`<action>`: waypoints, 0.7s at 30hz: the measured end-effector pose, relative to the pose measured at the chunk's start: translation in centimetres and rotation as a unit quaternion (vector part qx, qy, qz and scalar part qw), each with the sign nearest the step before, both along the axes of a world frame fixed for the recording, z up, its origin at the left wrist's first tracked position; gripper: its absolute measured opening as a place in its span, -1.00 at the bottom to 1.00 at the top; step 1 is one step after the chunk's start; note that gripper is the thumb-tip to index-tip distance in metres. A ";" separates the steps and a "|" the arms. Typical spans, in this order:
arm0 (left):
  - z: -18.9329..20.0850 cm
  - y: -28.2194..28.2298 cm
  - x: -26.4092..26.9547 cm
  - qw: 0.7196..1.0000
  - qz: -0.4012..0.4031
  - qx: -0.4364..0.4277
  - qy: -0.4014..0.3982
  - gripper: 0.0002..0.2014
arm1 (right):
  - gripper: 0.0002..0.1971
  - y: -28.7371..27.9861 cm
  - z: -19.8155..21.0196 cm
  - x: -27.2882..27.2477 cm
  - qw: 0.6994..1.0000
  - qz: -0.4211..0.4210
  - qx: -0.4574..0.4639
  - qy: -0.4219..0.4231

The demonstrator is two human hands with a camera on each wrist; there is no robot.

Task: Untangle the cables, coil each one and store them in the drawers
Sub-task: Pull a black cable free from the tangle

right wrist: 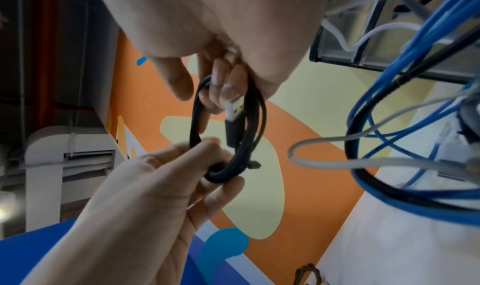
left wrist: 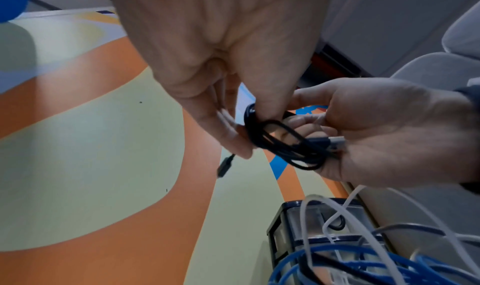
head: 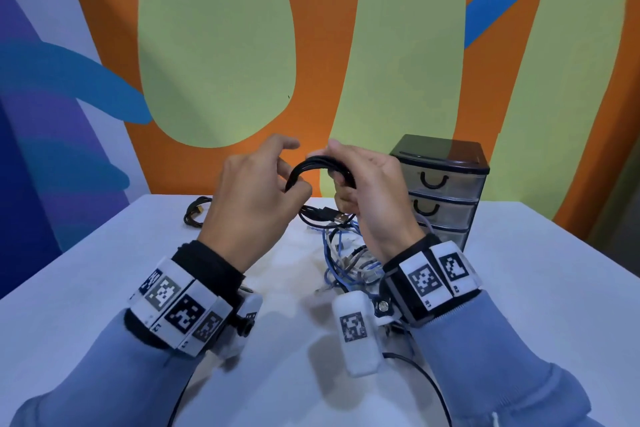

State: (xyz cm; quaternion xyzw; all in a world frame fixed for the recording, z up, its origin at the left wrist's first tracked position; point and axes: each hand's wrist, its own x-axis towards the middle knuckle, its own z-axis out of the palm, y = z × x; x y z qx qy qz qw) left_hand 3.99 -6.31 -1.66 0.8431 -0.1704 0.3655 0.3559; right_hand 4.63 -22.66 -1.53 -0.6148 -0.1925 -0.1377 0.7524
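Note:
A black USB cable [head: 320,165] is wound into a small coil held up above the table between both hands. My left hand [head: 263,184] pinches one side of the coil [left wrist: 259,133] with thumb and fingers. My right hand [head: 360,180] has its fingers curled through the other side [right wrist: 249,96]. The silver USB plug [right wrist: 235,107] hangs loose inside the loop, and a small black plug [left wrist: 224,167] dangles below my left fingers. A tangle of blue, white and black cables [head: 349,260] lies on the table under my right wrist.
A small black-framed drawer unit [head: 441,187] with three clear drawers, all closed, stands at the back right of the white table [head: 104,288]. Another dark coiled cable [head: 195,215] lies at the back left. A painted wall rises just behind the table.

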 end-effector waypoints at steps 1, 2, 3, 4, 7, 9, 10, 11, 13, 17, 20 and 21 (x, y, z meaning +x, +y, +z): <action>0.0 0.0 0.1 1.000 0.018 0.000 0.012 -0.59 | -0.76 0.2 -0.2 0.1 1.000 -0.006 -0.010 -0.009; 0.0 0.0 0.1 0.999 0.021 -0.011 0.028 -0.61 | -0.81 0.3 -0.3 0.2 1.000 -0.015 -0.015 -0.017; -0.1 -0.1 0.2 0.998 0.001 -0.041 0.049 -0.66 | -0.84 0.3 -0.4 0.3 0.999 -0.025 -0.017 -0.022; 0.0 -0.2 0.2 0.991 -0.044 -0.097 0.078 -0.70 | -0.85 0.3 -0.5 0.4 0.999 -0.035 -0.019 -0.025; 0.6 -0.2 -0.3 0.926 -0.194 -0.280 0.165 -0.66 | -0.83 0.4 -0.7 0.7 0.998 -0.059 -0.007 -0.015; 1.2 0.1 -0.5 0.864 -0.262 -0.376 0.207 -0.62 | -0.81 0.6 -0.7 0.8 0.998 -0.052 0.019 0.000; 1.4 0.2 -0.6 0.831 -0.290 -0.418 0.226 -0.61 | -0.80 0.6 -0.7 0.8 0.999 -0.042 0.031 0.006; 1.6 0.3 -0.7 0.800 -0.310 -0.453 0.241 -0.60 | -0.79 0.6 -0.7 0.7 0.999 -0.031 0.042 0.012; 1.7 0.3 -0.7 0.756 -0.329 -0.498 0.267 -0.62 | -0.77 0.7 -0.6 0.5 0.997 -0.011 0.069 0.027; 1.6 0.0 -0.7 0.712 -0.359 -0.528 0.292 -0.55 | -0.76 1.0 -0.5 0.2 0.991 0.025 0.125 0.044; 1.8 0.2 -0.6 0.708 -0.345 -0.560 0.257 -0.49 | -0.73 1.2 -0.6 0.1 0.978 0.075 0.170 0.097; 1.9 0.4 -0.5 0.709 -0.340 -0.565 0.249 -0.49 | -0.69 1.4 -0.7 0.1 0.973 0.088 0.178 0.118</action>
